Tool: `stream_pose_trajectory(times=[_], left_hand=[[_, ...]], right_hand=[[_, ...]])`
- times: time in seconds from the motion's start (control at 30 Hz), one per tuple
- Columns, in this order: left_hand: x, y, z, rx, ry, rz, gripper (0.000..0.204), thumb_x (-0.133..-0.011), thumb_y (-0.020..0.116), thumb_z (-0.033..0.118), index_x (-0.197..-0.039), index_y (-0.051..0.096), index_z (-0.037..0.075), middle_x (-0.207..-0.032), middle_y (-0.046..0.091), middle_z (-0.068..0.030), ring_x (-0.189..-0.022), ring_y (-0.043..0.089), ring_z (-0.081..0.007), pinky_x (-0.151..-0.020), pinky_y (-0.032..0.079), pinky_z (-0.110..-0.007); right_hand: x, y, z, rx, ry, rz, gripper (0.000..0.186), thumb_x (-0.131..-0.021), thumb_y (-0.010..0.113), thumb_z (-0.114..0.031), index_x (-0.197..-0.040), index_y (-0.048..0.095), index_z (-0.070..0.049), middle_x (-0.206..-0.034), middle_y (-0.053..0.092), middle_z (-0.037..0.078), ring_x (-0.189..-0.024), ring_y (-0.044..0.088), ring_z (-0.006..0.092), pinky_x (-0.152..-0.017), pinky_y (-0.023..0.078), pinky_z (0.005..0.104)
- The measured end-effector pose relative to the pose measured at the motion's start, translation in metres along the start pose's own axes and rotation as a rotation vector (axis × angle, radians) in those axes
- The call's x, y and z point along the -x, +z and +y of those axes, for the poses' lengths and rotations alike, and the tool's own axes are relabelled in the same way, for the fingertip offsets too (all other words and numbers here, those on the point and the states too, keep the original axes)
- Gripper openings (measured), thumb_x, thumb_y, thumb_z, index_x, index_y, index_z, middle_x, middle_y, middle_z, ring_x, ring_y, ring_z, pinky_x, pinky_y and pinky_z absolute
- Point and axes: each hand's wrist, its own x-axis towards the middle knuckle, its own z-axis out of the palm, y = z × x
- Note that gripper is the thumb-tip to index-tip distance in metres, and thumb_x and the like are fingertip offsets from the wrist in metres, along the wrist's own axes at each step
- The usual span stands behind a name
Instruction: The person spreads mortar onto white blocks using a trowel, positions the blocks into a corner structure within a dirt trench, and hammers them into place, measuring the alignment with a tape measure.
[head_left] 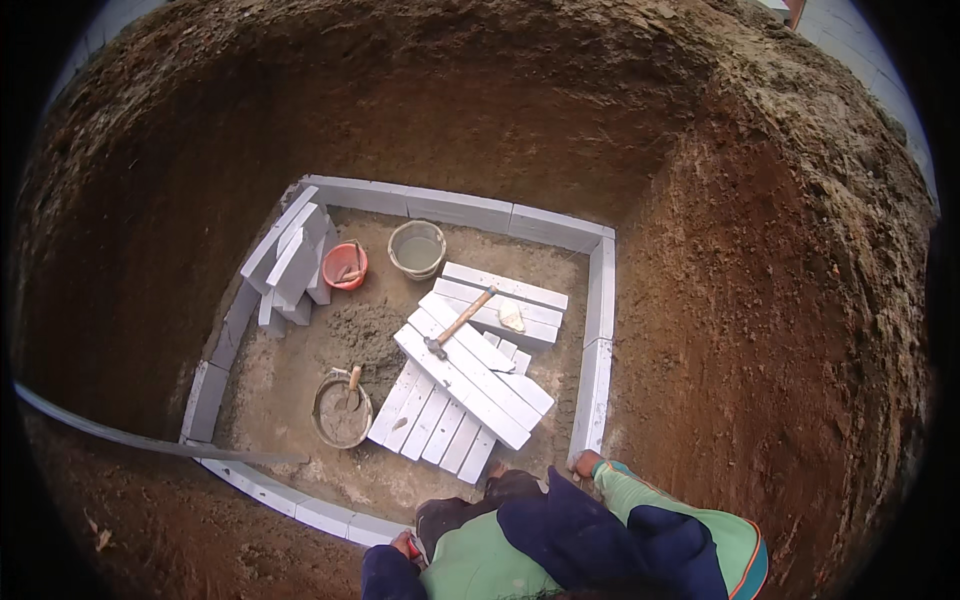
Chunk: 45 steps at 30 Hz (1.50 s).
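Observation:
My left hand (404, 544) is low at the bottom of the view, by the near row of light grey blocks (322, 516). Its fingers are closed around a small red thing (415, 550), mostly hidden by my body. My right hand (585, 463) rests at the near end of the right-hand row of blocks (592, 395). Those fingers are curled at the block's edge, and I cannot make out what they pinch, if anything. Just ahead of me lies a stack of pale blocks (437, 415), with a wooden-handled hammer (465, 318) on top.
Dug earth walls (450, 130) surround the block frame. More blocks (292, 265) lean at the left. An orange bucket (345, 266), a pail of grey liquid (417, 250), a mortar bucket (342, 410) with a trowel (354, 385), and a mortar heap (365, 335) stand inside. A long bar (150, 437) crosses the left side.

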Motion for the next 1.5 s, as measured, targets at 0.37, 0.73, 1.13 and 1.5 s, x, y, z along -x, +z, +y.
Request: stream_pose_trajectory(times=[0.37, 0.73, 1.13, 1.5], left_hand=[[0.012, 0.045, 0.112, -0.969, 0.212, 0.039, 0.051, -0.084, 0.073, 0.045, -0.103, 0.066, -0.002, -0.089, 0.068, -0.014, -0.079, 0.065, -0.0279, -0.075, 0.053, -0.037], [-0.022, 0.001, 0.213, -0.706, -0.009, -0.031, 0.047, -0.076, 0.075, 0.046, -0.096, 0.065, 0.005, -0.078, 0.063, -0.0089, -0.06, 0.061, -0.0233, -0.052, 0.053, -0.039], [-0.005, -0.087, 0.233, -0.806, -0.046, 0.103, 0.057, -0.079, 0.08, 0.048, -0.109, 0.065, 0.002, -0.089, 0.068, -0.0103, -0.074, 0.066, -0.0239, -0.059, 0.055, -0.04], [-0.064, -0.004, 0.267, -0.933, 0.44, -0.006, 0.071, -0.069, 0.09, 0.023, -0.129, 0.063, -0.003, -0.11, 0.072, -0.0153, -0.096, 0.068, -0.0245, -0.09, 0.054, -0.035]], right_hand=[[0.083, 0.101, -0.053, -1.777, 0.728, 0.355, 0.013, -0.095, 0.064, -0.016, -0.106, 0.067, -0.01, -0.08, 0.068, 0.004, -0.063, 0.062, 0.0159, -0.053, 0.05, 0.033], [0.08, 0.083, -0.196, -1.536, 0.872, 0.587, 0.012, -0.097, 0.062, -0.008, -0.108, 0.066, -0.006, -0.086, 0.068, 0.002, -0.068, 0.062, 0.0129, -0.055, 0.05, 0.0294], [-0.04, 0.001, -0.223, -1.111, 0.824, 0.549, 0.029, -0.095, 0.065, -0.027, -0.087, 0.067, 0.001, -0.075, 0.068, 0.012, -0.068, 0.063, 0.0265, -0.068, 0.05, 0.0434], [-0.111, 0.037, -0.147, -1.368, 0.751, 0.44, 0.033, -0.091, 0.066, -0.03, -0.107, 0.071, -0.002, -0.095, 0.075, 0.02, -0.09, 0.07, 0.0393, -0.085, 0.052, 0.0477]])
